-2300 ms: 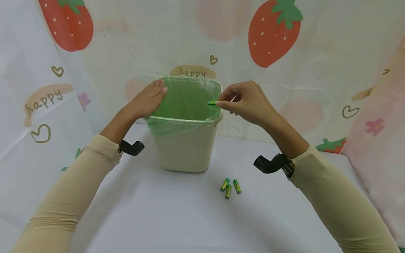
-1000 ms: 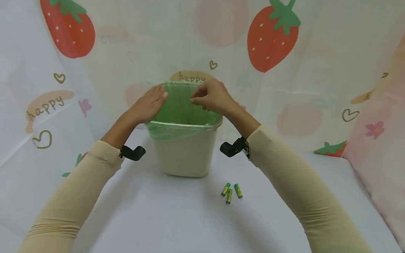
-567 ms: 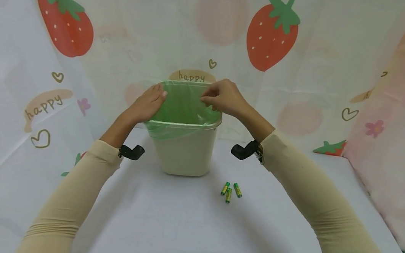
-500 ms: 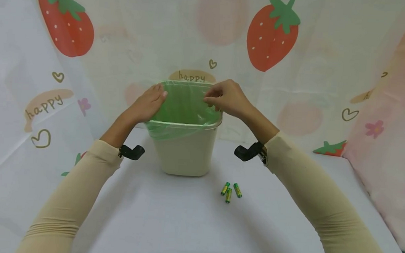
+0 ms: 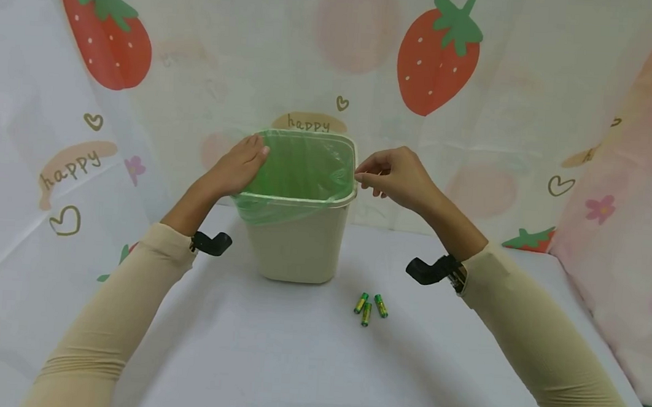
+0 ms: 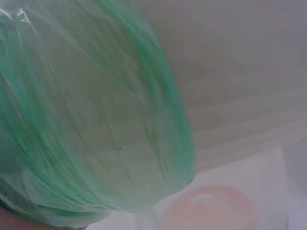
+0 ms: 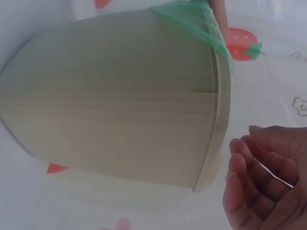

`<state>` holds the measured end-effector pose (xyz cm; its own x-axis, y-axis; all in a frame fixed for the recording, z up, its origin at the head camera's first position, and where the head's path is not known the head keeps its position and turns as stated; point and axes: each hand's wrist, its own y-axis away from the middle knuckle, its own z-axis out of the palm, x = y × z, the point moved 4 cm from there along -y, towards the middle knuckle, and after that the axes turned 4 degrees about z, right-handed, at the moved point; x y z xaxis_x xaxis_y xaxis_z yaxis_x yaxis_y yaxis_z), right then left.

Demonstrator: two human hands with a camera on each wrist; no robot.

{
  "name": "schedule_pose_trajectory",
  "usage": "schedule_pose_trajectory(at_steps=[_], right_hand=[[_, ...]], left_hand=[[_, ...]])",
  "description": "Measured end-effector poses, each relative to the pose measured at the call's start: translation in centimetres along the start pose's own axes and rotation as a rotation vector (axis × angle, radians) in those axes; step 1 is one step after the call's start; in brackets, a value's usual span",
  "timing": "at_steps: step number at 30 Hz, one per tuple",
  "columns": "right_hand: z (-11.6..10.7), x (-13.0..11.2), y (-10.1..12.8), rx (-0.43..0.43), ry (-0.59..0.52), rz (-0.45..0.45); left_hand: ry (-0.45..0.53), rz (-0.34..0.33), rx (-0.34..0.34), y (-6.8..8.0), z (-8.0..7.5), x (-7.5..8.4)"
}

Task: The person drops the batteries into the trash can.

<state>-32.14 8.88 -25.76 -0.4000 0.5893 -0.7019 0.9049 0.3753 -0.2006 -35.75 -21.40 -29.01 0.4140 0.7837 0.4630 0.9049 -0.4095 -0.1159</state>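
A cream trash bin (image 5: 296, 245), lined with a green plastic bag (image 5: 306, 162), stands upright at the middle of the table. My left hand (image 5: 238, 167) rests on the bin's left rim, fingers straight over the bag; its wrist view is filled by the bag (image 6: 110, 120). Beside the right rim hangs my right hand (image 5: 402, 175), its fingers loosely bent; the right wrist view shows this hand (image 7: 268, 175) holding nothing. Three small green-and-yellow batteries lie on the table to the bin's front right: one battery (image 5: 361, 303), another battery (image 5: 367, 314) and a third battery (image 5: 381, 306). The bin's bottom is hidden.
A white cloth covers the table (image 5: 274, 348). Close behind the bin hangs a backdrop (image 5: 245, 52) printed with strawberries, and a pink printed side sheet (image 5: 622, 243) stands at the right. A black wrist camera (image 5: 432, 270) juts from the right sleeve.
My right hand pinched a battery at the right rim, then moved left over the bin. It has since come back right, outside the rim, without the battery. The left hand stayed put.
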Motion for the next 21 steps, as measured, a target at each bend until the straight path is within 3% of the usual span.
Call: schedule_pose_trajectory(at_steps=[21], right_hand=[[1.8,4.4,6.8,-0.003,-0.114,0.063]], left_hand=[[0.007,-0.006,0.001,-0.2,0.1,-0.2]])
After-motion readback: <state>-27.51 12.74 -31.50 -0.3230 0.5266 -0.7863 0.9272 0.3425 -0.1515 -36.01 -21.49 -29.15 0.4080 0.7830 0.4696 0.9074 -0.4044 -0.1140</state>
